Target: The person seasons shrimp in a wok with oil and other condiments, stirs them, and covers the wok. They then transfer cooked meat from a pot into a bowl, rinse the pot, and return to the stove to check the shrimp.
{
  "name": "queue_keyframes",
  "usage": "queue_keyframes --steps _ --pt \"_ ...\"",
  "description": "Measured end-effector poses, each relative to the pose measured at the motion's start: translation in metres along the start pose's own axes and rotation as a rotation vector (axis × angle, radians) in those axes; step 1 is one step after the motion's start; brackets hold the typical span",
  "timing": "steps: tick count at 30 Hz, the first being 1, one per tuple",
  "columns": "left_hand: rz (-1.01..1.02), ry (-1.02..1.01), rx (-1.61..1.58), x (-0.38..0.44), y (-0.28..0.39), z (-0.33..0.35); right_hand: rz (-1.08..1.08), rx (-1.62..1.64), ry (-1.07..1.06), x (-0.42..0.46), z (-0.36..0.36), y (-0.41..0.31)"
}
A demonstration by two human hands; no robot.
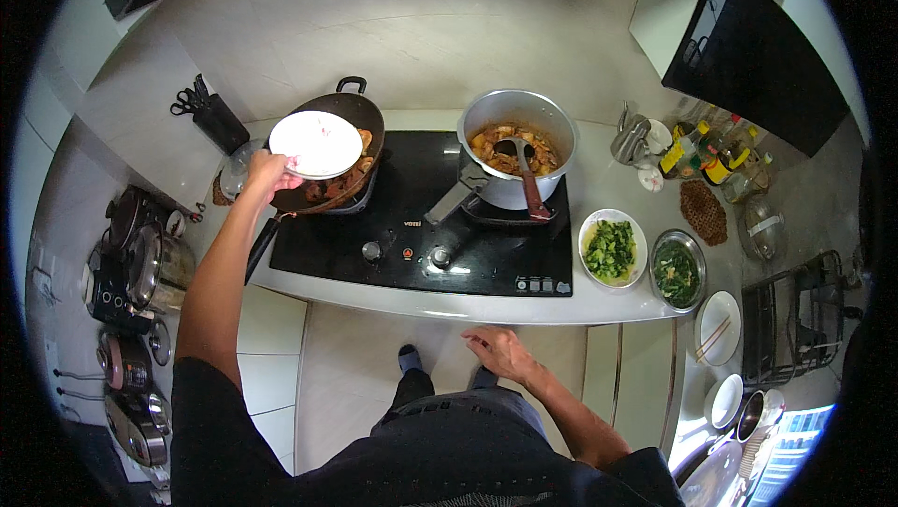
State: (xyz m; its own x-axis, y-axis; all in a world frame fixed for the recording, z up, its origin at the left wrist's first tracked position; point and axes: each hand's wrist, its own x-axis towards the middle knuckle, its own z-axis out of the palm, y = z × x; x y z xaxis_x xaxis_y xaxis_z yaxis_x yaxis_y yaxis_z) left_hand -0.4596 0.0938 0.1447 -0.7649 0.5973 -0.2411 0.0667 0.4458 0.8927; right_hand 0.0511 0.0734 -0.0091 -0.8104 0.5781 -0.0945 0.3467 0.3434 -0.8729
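Note:
My left hand (268, 176) grips the near rim of a white dish (317, 142) with small reddish smears on it. The dish is above a dark wok (379, 127) on the left side of the cooktop, hiding much of the wok's inside. Browned pieces of food (337, 186) show below and beside the dish. The wok's black handle (262, 249) passes under my left forearm. My right hand (499, 353) hangs in front of the counter edge, holding nothing, its fingers loosely bent.
On the right burner stands an aluminium pressure cooker pot (518, 193) of stew, with a ladle (531, 188) in it. A bowl of chopped greens (612, 250) and a metal bowl of greens (678, 270) sit rightward. A knife block (221, 122) stands left, bottles (722, 156) right.

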Motion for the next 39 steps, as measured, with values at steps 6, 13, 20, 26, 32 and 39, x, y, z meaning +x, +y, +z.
queue_keyframes --steps 6,13,20,26,32,39 --pt "0.06 -0.021 -0.063 0.056 0.005 -0.009 -0.078 0.006 0.071 0.072 0.029 -0.043" --pt "0.084 0.012 -0.043 0.108 -0.001 -0.078 -0.034 -0.004 0.163 0.138 0.066 -0.06" --pt "0.206 0.172 0.21 0.101 -0.007 -0.145 0.065 0.016 0.235 0.179 0.092 -0.07" --pt "0.284 0.18 0.476 0.087 -0.02 -0.16 0.04 -0.084 0.263 0.204 0.105 -0.07" --pt "0.541 0.231 0.736 0.08 -0.027 -0.141 0.067 -0.426 0.144 0.232 0.121 -0.071" --pt "0.953 0.186 0.943 0.027 0.015 -0.105 0.067 -0.546 0.039 0.258 0.123 -0.062"
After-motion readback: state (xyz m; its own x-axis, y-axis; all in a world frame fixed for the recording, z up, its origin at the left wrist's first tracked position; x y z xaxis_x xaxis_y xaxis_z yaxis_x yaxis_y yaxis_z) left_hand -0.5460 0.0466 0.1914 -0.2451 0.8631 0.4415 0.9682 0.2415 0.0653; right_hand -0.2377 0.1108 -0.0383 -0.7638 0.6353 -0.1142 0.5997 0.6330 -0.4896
